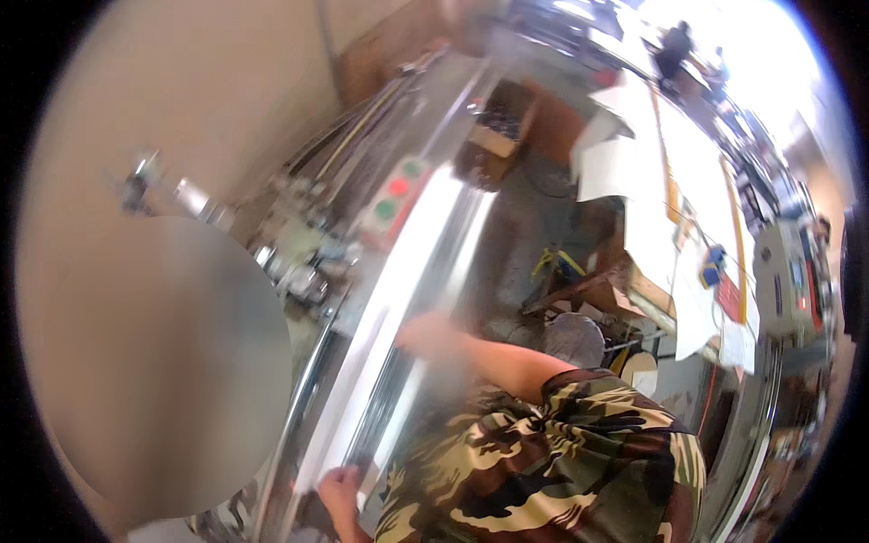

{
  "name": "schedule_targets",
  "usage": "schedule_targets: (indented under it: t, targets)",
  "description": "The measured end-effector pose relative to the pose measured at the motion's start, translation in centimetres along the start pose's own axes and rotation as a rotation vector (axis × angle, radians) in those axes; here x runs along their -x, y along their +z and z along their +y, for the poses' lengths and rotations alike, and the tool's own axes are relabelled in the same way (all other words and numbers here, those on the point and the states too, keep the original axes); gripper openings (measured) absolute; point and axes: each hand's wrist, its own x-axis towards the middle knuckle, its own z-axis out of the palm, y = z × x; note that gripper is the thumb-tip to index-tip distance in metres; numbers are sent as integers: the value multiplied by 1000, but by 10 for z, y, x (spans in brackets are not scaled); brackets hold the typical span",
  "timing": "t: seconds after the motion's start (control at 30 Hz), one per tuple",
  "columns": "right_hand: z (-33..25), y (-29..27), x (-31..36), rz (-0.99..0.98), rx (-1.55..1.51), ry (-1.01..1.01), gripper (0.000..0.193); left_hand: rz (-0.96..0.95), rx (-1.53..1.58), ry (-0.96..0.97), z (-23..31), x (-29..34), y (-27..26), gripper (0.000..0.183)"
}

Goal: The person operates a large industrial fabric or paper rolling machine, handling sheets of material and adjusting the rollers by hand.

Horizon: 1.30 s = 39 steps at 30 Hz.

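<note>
A long machine with shiny metal rollers (367, 407) runs slantwise in front of me, and a white strip of sheet material (348, 389) lies along it. My left hand (339, 490) is at the near end of the strip, its fingers curled in at the strip's edge; what they pinch is too small to make out. Farther up, my right hand (425, 335) reaches across to the strip's right side. Motion smears its fingers, so their shape and any hold are hidden. Beyond it sits a control panel (391, 204) with green and red buttons.
A large beige round cover (172, 380) fills the left side, near metal fittings (299, 276). To the right stand a table with white sheets (606, 172), a blue-and-yellow tool (712, 267) and a grey device (786, 281). An open cardboard box (496, 140) lies beyond. People (673, 52) are far off.
</note>
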Motion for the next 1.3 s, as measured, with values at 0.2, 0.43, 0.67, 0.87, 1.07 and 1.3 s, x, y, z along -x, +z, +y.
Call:
schedule_targets:
  t: [0.2, 0.43, 0.67, 0.87, 1.07, 1.3]
  targets:
    - [69, -52, 31, 305, -195, -42, 13, -54, -673, 329, 108, -30, 47, 38]
    - [175, -141, 60, 332, -468, 155, 18, -159, -628, 561, 308, -104, 112, 33]
    - [285, -217, 66, 512, -442, 260, 16, -273, -316, 872, 448, -151, 240, 24]
    - [362, -250, 91, 581, -406, 402, 17, -476, -396, 1137, 561, -202, 313, 25]
    - [451, -252, 138, 366, -252, 705, 23, -615, -305, 1298, 696, -279, 393, 24]
    - [496, -279, 160, 300, -500, 925, 21, -590, -134, 1337, 800, -318, 465, 24]
